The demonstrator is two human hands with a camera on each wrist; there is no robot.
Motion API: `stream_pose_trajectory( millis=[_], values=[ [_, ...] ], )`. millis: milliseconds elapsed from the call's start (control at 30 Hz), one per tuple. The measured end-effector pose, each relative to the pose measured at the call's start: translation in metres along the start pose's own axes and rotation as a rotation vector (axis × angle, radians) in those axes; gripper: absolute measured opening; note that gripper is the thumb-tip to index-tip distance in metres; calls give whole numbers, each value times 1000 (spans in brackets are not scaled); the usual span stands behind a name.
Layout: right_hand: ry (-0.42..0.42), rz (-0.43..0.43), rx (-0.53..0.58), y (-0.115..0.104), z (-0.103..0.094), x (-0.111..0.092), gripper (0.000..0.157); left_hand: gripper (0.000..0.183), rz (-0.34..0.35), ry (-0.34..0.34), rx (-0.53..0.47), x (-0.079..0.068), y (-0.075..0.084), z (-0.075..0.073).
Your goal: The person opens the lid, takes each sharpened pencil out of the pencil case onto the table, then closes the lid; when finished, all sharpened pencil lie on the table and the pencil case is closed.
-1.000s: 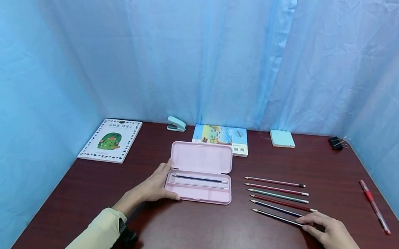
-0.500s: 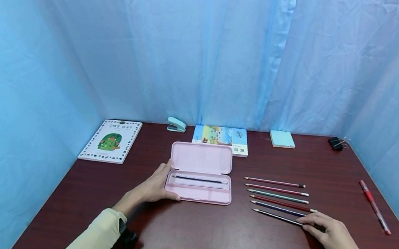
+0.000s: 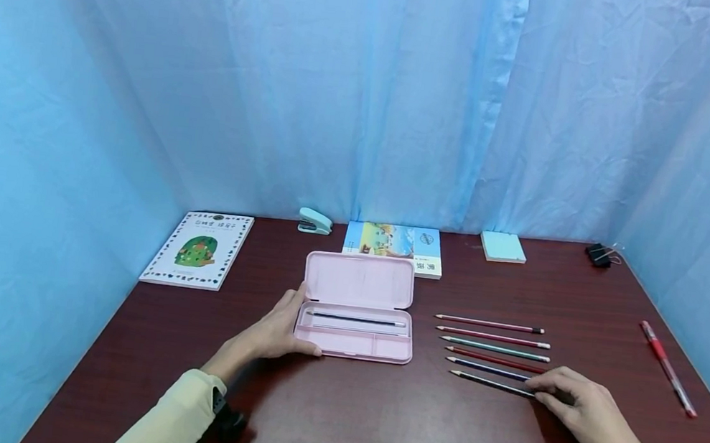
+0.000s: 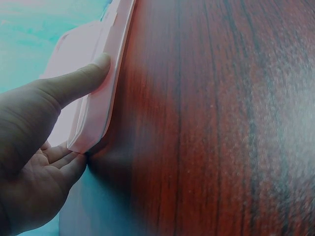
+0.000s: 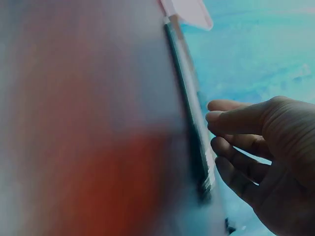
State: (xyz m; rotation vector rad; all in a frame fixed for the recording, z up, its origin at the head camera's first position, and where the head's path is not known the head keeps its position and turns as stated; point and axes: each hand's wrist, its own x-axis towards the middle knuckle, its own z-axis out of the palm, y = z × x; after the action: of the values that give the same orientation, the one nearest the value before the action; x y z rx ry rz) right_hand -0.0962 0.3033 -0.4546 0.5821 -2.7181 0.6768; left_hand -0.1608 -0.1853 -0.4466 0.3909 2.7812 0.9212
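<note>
The pink pencil case [image 3: 316,342] lies with its lid up, a dark pencil [image 3: 354,319] inside its back compartment. My left hand [image 3: 275,329] holds its left end, thumb on the front wall and fingers around the corner. Beside the case, several pencils lie roughly parallel, tips pointing left. Over the blunt end of the nearest one, a black pencil [image 3: 487,382], is my right hand [image 3: 585,412], its thumb and fingers loosely bent. In the right wrist view its fingertips [image 5: 215,116] hover just off the black pencil. That pencil's rear end is hidden in the head view.
A red pen [image 3: 667,370] lies at the far right, with a black binder clip [image 3: 598,255] behind it. Along the back are a note pad [image 3: 503,246], a book [image 3: 395,240] and a stapler [image 3: 314,221]. Another book [image 3: 196,249] lies left; curtains surround the table.
My right hand has moved slightly left and away from me along the black pencil, which has shifted very little. The left hand and the pencil case stay where they were.
</note>
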Motion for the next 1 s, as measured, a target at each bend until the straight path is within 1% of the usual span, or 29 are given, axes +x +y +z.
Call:
stream_pose_trajectory(
  millis=[100, 167, 267, 367, 433, 567, 633, 700, 800, 867, 1000],
  values=[
    [-6, -18, 16, -12, -1, 17, 31, 126, -3, 3, 3, 0, 0, -1],
    [-15, -51, 39, -22, 1, 32, 30, 125, -4, 4, 4, -1, 0, -1],
    [-34, -123, 72, -38, 11, 55, 29, 125, -8, 2, 2, -1, 0, -1],
    [-71, -188, 129, -56, 25, 78, 27, 124, -8, 0, 2, 0, 1, -1],
    [-111, -207, 162, -69, 35, 93, 25, 124, -8, -1, 2, 0, 1, -1],
    [-220, -202, 245, -93, 55, 116, 23, 124, -5, 0, 2, 1, 1, 0],
    [-274, -185, 283, -103, 64, 124, 23, 125, -8, -4, 1, 1, 0, 0],
    [-318, -176, 292, -112, 74, 129, 23, 126, -8, -6, 1, 1, 0, 1],
    [-369, -189, 271, -122, 86, 135, 21, 126, -11, -9, 0, 1, 0, 1],
    [-402, -213, 244, -128, 92, 138, 20, 126, -6, -4, -3, 1, 0, 1],
    [-438, -257, 195, -135, 100, 144, 18, 126, -5, -3, -5, 0, 1, 0]
  ],
)
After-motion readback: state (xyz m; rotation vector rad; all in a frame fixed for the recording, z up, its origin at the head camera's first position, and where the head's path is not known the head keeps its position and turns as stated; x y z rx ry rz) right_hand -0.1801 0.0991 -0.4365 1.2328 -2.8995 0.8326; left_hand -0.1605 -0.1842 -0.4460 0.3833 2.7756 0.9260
